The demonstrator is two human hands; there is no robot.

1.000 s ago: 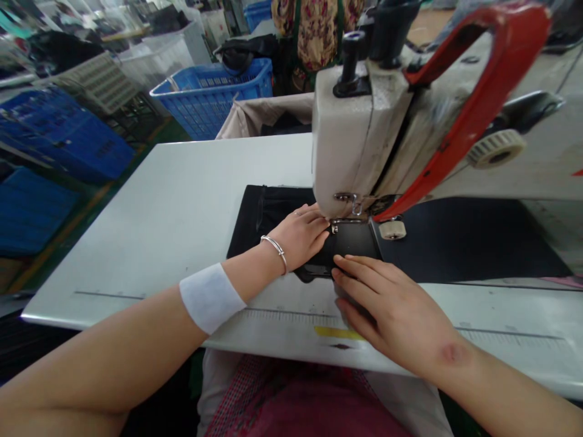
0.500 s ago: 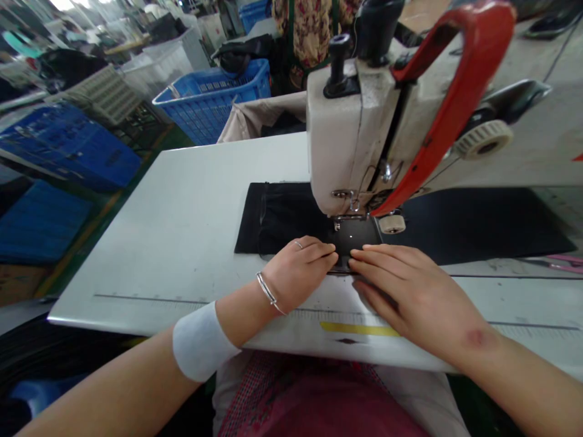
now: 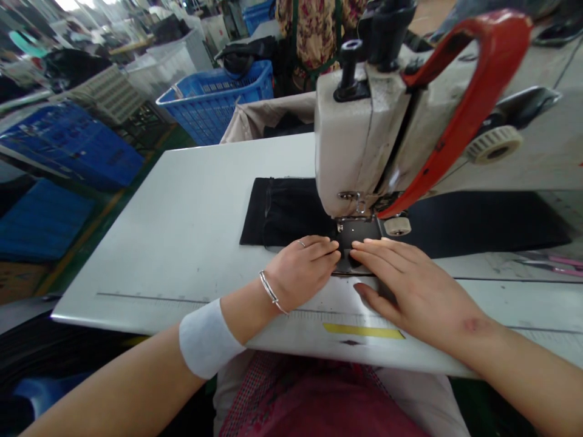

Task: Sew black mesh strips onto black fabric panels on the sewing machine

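Note:
A long strip of black fabric (image 3: 291,209) lies across the machine bed and passes under the head of a sewing machine (image 3: 350,133). My left hand (image 3: 303,273), with a bracelet and a ring, presses its bunched fingertips on the fabric's near edge, left of the needle area; its thumb is hidden. Flat on the fabric just right of that spot rests my right hand (image 3: 405,285), fingers stretched out and thumb apart. Between the two sets of fingertips, a dark metal needle plate (image 3: 359,229) shows. The presser foot is partly hidden by the machine head.
The white table (image 3: 182,212) carries a printed ruler and a yellow tape strip (image 3: 364,331). Pink-handled scissors (image 3: 560,264) lie at the right. A red lever (image 3: 473,121) juts from the machine. Beyond the table stand a blue basket (image 3: 218,100) and a cloth-lined bin (image 3: 255,118).
The black fabric has slid slightly away from me under the machine, and my fingertips have moved a little with it. My right thumb stands farther from its fingers. The view has shifted slightly.

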